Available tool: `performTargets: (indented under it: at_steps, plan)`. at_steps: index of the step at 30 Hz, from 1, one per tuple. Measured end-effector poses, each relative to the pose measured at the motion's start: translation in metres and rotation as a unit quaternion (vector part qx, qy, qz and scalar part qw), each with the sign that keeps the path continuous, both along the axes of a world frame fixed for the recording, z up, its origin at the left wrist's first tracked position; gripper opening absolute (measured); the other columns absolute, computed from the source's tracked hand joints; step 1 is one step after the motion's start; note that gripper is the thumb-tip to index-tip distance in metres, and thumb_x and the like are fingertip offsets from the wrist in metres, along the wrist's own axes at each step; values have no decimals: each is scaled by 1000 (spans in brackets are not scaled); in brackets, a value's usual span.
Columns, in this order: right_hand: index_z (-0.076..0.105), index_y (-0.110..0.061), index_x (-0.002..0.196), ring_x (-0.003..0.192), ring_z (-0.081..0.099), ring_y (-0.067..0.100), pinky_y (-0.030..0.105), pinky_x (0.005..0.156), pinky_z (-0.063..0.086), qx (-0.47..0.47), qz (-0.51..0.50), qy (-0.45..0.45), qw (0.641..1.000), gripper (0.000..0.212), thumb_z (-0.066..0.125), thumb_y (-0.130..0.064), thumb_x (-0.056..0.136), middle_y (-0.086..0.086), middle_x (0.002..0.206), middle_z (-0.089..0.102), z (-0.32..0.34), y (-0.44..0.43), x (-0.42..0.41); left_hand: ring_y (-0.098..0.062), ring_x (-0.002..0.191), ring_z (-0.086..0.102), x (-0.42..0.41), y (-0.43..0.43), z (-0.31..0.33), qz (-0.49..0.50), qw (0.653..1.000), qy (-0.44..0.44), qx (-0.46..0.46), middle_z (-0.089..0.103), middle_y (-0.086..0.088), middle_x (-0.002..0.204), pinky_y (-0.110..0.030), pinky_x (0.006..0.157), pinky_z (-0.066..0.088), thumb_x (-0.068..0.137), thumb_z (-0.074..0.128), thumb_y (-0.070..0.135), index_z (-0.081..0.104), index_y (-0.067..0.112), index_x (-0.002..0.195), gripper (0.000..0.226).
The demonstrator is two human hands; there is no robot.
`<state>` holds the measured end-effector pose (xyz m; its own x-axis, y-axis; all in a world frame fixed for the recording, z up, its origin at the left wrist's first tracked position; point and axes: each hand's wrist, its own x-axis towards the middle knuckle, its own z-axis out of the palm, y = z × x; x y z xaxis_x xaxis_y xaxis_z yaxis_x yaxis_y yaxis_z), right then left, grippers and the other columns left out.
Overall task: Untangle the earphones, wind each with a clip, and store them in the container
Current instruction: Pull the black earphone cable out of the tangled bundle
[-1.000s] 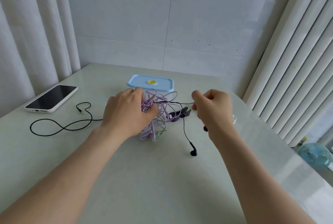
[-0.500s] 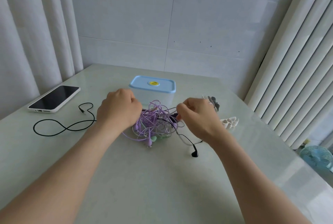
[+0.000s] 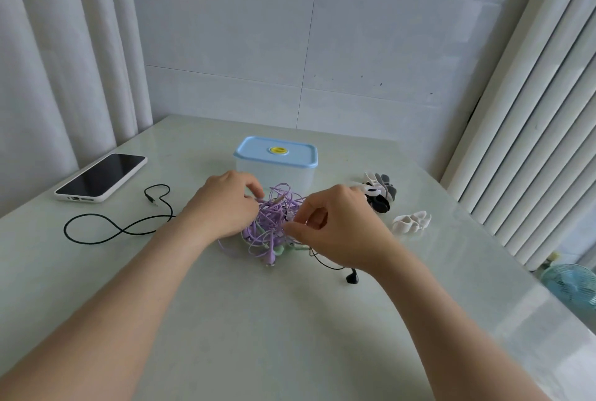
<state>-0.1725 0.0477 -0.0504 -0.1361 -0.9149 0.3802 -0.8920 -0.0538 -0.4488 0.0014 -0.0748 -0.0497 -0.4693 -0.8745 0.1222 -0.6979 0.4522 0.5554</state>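
Observation:
A tangle of purple and green earphone cords (image 3: 271, 226) lies on the table between my hands. My left hand (image 3: 222, 204) grips the tangle's left side with curled fingers. My right hand (image 3: 335, 229) pinches a thin cord at the tangle's right edge. A black earphone cord (image 3: 119, 229) loops out to the left, its plug near the phone, and a black earbud (image 3: 352, 277) lies under my right wrist. The lidded container (image 3: 275, 158), clear with a blue lid, stands just behind the tangle. Black, grey and white clips (image 3: 380, 192) lie to the right, with a white clip (image 3: 412, 222) apart.
A phone (image 3: 101, 176) in a white case lies screen-up at the table's left. White curtains hang on both sides. The table's right edge drops off toward a small blue fan (image 3: 572, 287) on the floor.
My right hand moved back from the right to the tangle and now pinches a cord at its edge. The tangle sank from lifted to lying on the table. The left hand shifted slightly.

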Motion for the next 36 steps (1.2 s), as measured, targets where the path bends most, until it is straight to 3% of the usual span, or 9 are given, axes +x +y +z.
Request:
performTargets:
  at_steps: [4,8,12,17,21,25,28,32,36]
  plan:
    - [81,-29,85,64,65,17,35,74,57,-20,-15,8,1000,9,74,-28,92,-5,60,69,0,-3,-10,-24,95,64,2,-2,0,29,999,12,-38,68,9,88,-38,92,55,78,59,38,72,35,71,15]
    - [78,-30,93,59,56,21,31,75,55,-12,-54,11,998,26,58,-13,93,3,54,61,1,-2,-13,-11,79,66,-2,-2,1,21,989,121,-81,72,9,76,-19,72,45,94,64,25,74,22,81,16]
    - [74,-23,86,74,65,14,30,74,53,2,-76,-19,997,17,58,-17,90,-5,70,72,4,-1,-10,0,69,62,-5,-2,0,-17,978,180,-101,68,11,71,-5,60,38,100,63,22,74,21,90,15]
    - [72,-6,77,46,41,4,14,47,33,12,-84,-164,983,19,62,-17,89,-12,49,54,10,2,-14,-10,72,70,-8,-3,-4,-45,982,177,-57,74,6,83,-22,69,50,105,58,33,69,22,96,18]
    - [76,-10,87,48,35,9,16,45,29,36,-58,-258,964,22,55,-8,93,8,63,58,14,3,-15,-31,78,70,-10,-7,-8,-25,973,226,34,74,-7,95,-44,77,58,108,51,35,65,21,102,20]
    - [81,-22,88,48,29,12,20,44,24,81,-12,-231,970,38,48,-4,95,3,63,52,16,8,-10,-28,89,65,-11,-8,-9,-21,971,228,61,71,-7,99,-36,80,49,109,49,36,66,19,108,24]
    - [81,-20,82,51,30,15,25,50,28,90,-14,-211,973,38,48,-6,97,-6,52,49,14,7,-9,-23,74,61,-6,-6,-5,-38,978,198,58,70,-5,85,-32,70,44,107,53,42,71,21,98,30]
    - [71,2,78,67,54,14,25,67,44,95,-40,-278,955,35,45,-11,97,4,69,67,15,5,-10,-20,73,65,-4,0,2,-45,975,196,93,72,-4,76,-30,69,45,105,55,47,76,18,85,41]
    - [71,-6,71,75,57,19,34,75,42,61,-75,-350,932,34,44,-12,91,12,75,75,18,4,-11,-19,66,53,-6,3,9,-61,970,204,117,62,-5,63,-31,64,42,91,54,30,77,11,79,33]
